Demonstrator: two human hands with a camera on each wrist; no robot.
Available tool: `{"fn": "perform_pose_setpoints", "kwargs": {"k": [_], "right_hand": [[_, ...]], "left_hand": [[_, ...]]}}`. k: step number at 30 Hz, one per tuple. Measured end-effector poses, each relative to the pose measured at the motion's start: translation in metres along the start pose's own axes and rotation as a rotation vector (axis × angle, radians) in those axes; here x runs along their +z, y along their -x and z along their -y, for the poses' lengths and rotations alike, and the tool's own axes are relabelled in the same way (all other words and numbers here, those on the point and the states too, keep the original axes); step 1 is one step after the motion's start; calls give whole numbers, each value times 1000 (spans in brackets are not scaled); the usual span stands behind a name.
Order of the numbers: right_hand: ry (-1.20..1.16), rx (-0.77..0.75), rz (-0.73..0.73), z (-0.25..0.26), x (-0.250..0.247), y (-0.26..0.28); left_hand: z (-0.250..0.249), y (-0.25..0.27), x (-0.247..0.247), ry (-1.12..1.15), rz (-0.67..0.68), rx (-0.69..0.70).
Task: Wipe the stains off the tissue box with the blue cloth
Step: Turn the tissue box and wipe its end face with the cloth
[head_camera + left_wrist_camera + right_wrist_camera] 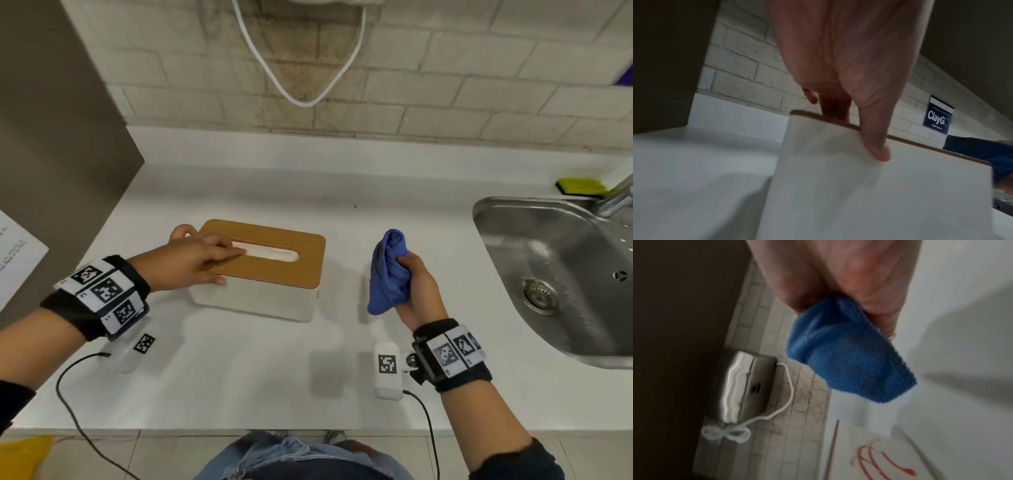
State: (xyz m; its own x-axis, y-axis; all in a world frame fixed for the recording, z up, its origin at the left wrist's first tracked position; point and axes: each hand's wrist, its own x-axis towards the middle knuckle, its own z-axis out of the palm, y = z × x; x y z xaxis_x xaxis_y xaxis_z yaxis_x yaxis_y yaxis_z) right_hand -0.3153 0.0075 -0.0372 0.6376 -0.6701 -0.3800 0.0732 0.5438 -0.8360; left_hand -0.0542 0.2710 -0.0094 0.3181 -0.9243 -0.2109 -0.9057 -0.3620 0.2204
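The tissue box has a white body and a wooden lid with a slot, and stands on the white counter. My left hand holds its left end. The fingers lie along the lid up to the slot. My thumb presses the near white side, and the little finger hooks over the far corner. Right of the box my right hand grips the bunched blue cloth above the counter, apart from the box. In the right wrist view, red streaks mark the box's white end below the cloth.
A steel sink with a faucet takes up the right side, with a yellow-green sponge behind it. A brown panel walls off the left. A white cord hangs on the brick wall.
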Motion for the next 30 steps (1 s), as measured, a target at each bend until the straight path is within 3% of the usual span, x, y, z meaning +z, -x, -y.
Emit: {"fn": "perform_pose_setpoints", "kwargs": {"k": [5, 7, 10, 13, 16, 20, 22, 26, 30], "right_hand": [[-277, 142, 245, 0, -3, 3], [-349, 148, 321, -1, -2, 4], [-415, 158, 432, -4, 0, 4], [-348, 104, 443, -8, 2, 2], [-218, 17, 414, -7, 3, 3], [-186, 4, 392, -4, -1, 5], [-125, -12, 380, -3, 2, 5], [141, -249, 257, -1, 25, 15], [439, -700, 242, -2, 74, 33]], "left_hand": [[4, 2, -4, -113, -17, -111], [-11, 3, 1, -112, -37, -149], [-54, 2, 21, 7, -128, -96], [-89, -10, 48, 74, -251, -107], [-91, -19, 64, 151, -398, -175], [-85, -18, 68, 160, -436, -157], [-85, -15, 61, 179, -519, -174], [-79, -4, 19, 415, -638, -200], [-55, 5, -5, 894, -645, -153]]}}
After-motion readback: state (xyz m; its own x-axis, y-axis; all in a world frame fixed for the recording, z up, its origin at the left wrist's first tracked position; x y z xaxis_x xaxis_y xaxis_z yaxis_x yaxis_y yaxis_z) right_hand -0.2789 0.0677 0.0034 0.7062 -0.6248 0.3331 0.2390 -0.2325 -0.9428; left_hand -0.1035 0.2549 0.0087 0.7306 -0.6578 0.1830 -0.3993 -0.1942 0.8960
